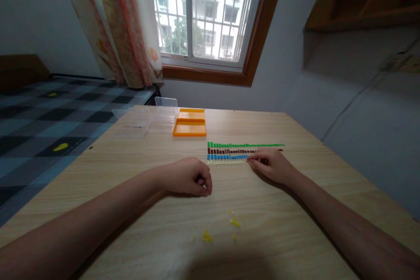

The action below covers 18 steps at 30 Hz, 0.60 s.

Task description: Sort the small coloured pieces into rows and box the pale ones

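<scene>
Rows of small pieces stand in lines on the wooden table (295,236): a green row (244,145) farthest, then a dark brown row (226,151), a blue row (226,157) and a pale cream row (226,162) nearest. My right hand (272,166) lies at the right end of the blue and cream rows, fingers curled and pinched at them; what they hold is too small to make out. My left hand (187,177) rests on the table left of the rows, curled into a loose fist, its contents hidden. A few yellow pieces (234,222) lie scattered close to me.
An orange tray (190,123) sits behind the rows, with a clear plastic lid or box (144,120) to its left. A bed with a checked cover (49,118) borders the table on the left. A window and curtain are behind; a wall is on the right.
</scene>
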Each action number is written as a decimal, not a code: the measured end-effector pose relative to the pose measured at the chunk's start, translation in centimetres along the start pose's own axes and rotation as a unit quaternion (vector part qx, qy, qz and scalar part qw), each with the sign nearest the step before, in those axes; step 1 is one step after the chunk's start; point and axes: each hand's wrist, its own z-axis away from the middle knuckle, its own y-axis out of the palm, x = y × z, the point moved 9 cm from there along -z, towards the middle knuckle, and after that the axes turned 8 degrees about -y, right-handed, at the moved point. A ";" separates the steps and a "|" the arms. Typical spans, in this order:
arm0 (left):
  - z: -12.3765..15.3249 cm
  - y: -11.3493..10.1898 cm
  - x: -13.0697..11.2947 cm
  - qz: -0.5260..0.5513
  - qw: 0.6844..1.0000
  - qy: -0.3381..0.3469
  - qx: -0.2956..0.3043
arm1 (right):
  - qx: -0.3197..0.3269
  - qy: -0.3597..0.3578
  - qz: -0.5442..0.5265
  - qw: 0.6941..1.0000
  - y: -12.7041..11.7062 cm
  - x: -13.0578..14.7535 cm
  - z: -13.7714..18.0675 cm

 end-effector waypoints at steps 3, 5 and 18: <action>0.0 0.0 0.1 0.002 1.000 -0.003 0.001 | 0.004 -0.013 -0.009 1.000 0.0 0.5 0.1; 0.1 0.0 0.1 0.003 1.000 -0.005 0.001 | 0.008 -0.019 -0.013 1.000 0.2 0.6 0.1; 0.1 -0.1 -0.2 0.007 1.000 0.009 0.001 | 0.006 -0.023 -0.022 0.999 0.5 0.8 -0.2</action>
